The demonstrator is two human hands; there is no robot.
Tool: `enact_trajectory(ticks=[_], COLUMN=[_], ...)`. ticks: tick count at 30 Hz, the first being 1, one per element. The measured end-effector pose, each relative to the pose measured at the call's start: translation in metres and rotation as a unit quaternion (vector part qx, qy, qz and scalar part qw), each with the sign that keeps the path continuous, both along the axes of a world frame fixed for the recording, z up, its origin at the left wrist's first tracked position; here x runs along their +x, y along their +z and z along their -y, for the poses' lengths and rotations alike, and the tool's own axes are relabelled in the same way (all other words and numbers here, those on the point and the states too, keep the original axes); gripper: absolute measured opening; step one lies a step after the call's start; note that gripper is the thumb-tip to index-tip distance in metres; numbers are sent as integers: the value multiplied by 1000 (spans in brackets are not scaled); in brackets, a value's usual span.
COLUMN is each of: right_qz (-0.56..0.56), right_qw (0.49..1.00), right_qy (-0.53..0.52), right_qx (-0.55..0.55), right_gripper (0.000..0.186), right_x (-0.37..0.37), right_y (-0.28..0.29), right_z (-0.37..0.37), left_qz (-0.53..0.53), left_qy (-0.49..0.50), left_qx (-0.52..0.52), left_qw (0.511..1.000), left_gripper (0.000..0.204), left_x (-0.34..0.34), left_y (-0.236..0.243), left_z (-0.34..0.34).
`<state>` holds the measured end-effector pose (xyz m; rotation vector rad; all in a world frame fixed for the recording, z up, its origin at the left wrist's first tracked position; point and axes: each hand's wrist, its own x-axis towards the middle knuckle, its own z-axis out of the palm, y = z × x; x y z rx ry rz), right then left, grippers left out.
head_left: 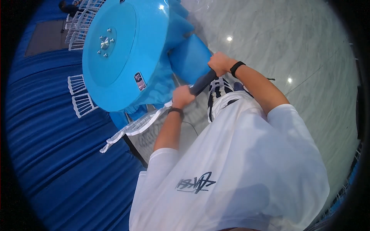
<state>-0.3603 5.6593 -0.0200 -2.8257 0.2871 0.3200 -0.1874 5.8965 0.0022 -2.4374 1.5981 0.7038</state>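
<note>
Both my hands are closed on a dark grey piece [202, 82], which looks like folded cloth and stretches between them. My left hand [182, 97] grips its lower left end, and my right hand [221, 63] its upper right end. Right by my left hand is the end of a white chair back [144, 122], slanting down to the left; whether the hand touches it I cannot tell. Beyond my hands is a blue square surface [190, 58], like a chair seat. My fingertips are mostly hidden.
A round table [154, 50] with a light blue cover stands ahead to the left, with a turntable [123, 65] and a phone [140, 81] on it. White chairs [81, 96] stand beyond it. Dark blue draped cloth [58, 154] fills the left side; pale marbled floor [308, 50] lies right.
</note>
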Motion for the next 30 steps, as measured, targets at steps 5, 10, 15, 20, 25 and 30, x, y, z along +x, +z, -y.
enact_trajectory(ticks=[5, 10, 15, 20, 25, 30], right_qz=[-1, -33, 5, 8, 103, 138], right_qw=[998, 997, 998, 999, 993, 988], right_qy=[56, 63, 63, 45, 12, -24], right_qx=[16, 22, 26, -10, -48, -61], right_gripper=[19, 24, 24, 32, 39, 41], right_x=[8, 8, 1, -3, -14, -19], right_y=[-6, 1, 7, 0, -19, -14], right_z=[8, 9, 5, -1, -11, -22], left_qz=[-6, 9, 13, 21, 29, 47], left_qy=[-22, -30, -29, -35, -43, -48], left_qx=[19, -19, -35, -88, -95, -130], left_qw=[1000, 999, 999, 995, 994, 989], left_gripper=[34, 33, 32, 33, 32, 34], left_x=[-1, -1, 0, 3, 0, -2], left_y=[7, 2, -4, -11, -7, -6], left_z=[9, 5, 2, -4, -1, -5])
